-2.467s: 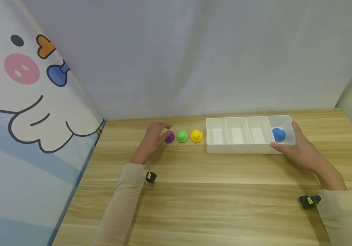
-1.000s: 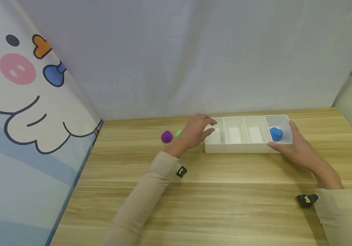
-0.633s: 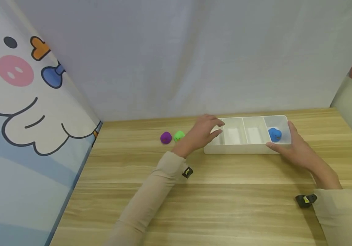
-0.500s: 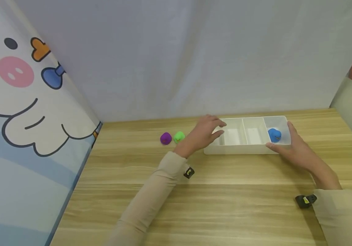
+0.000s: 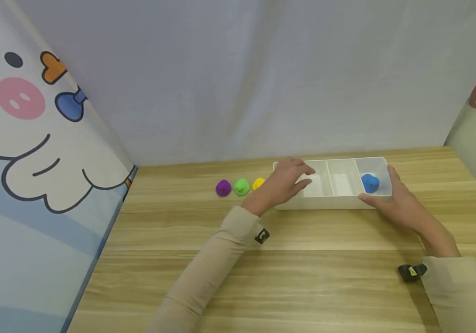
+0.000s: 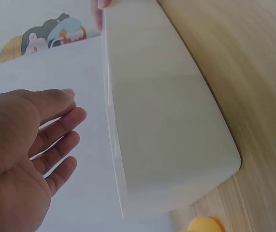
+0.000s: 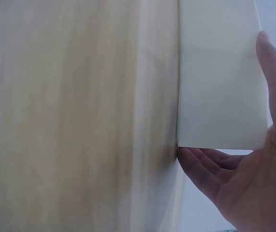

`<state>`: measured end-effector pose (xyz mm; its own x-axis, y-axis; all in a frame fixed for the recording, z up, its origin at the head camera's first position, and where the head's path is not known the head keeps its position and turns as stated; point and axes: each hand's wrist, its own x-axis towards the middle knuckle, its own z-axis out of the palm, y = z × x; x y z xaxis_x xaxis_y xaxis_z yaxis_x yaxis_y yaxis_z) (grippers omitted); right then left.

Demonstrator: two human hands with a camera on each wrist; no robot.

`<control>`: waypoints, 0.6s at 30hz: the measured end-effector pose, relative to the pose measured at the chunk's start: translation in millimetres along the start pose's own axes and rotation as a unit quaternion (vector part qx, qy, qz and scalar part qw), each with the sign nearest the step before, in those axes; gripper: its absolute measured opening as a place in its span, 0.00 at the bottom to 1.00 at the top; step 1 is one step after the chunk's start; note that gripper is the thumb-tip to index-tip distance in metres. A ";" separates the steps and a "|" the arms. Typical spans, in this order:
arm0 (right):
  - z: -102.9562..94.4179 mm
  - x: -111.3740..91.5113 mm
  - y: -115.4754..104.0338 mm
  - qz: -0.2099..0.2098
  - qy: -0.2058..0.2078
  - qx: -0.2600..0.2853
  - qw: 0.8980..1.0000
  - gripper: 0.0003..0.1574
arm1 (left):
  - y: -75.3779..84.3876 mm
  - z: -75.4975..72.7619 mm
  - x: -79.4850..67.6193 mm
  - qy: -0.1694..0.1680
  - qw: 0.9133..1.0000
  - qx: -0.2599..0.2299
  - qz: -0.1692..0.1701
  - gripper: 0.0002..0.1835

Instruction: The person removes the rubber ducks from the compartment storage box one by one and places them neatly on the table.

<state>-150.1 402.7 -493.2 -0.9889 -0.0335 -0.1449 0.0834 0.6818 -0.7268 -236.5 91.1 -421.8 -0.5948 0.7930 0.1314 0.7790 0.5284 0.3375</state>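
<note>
A white divided tray (image 5: pixel 325 202) stands near the back of the table, a blue rubber duck (image 5: pixel 370 183) in its rightmost compartment. My right hand (image 5: pixel 406 203) grips that end, its thumb on the front rim and the fingers round the end wall; the right wrist view shows the tray's side (image 7: pixel 222 87) in this grasp. Over the tray's left part hovers my left hand (image 5: pixel 285 180), fingers loosely bent and holding nothing; in the left wrist view it is apart from the tray wall (image 6: pixel 167 116). Left of the tray sit a purple duck (image 5: pixel 223 188), a green duck (image 5: pixel 241 187) and a partly hidden yellow duck (image 5: pixel 258 183).
The wooden table (image 5: pixel 304 277) stretches in front of the tray. A pale grey curtain (image 5: pixel 221 83) hangs close behind the tray and ducks. A cartoon-printed curtain (image 5: pixel 55 175) borders the table's left side.
My left hand has gone from the purple duck rightward over the tray, still drifting right, uncovering part of the yellow duck again. My right hand keeps its grip, and the ducks stay put.
</note>
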 end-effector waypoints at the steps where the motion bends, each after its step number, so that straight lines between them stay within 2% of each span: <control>1: 0.2 -0.1 -0.3 0.000 0.000 -0.001 1.000 0.76 | 1.7 0.2 0.6 -0.003 1.000 -0.001 -0.001 0.16; 8: 0.9 -0.9 -1.7 0.007 -0.003 -0.009 1.000 0.76 | 11.4 4.7 7.5 -0.015 1.000 0.024 -0.003 0.16; 18: 2.1 0.3 -2.0 0.000 0.004 0.001 1.000 0.76 | 21.4 11.6 19.4 -0.025 0.999 0.032 -0.005 0.17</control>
<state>-150.3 399.7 -493.3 -0.9899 -0.0268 -0.1392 0.0840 0.6801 -0.7283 -229.1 121.3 -422.8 -0.5929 0.8012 0.0802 0.7854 0.5535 0.2772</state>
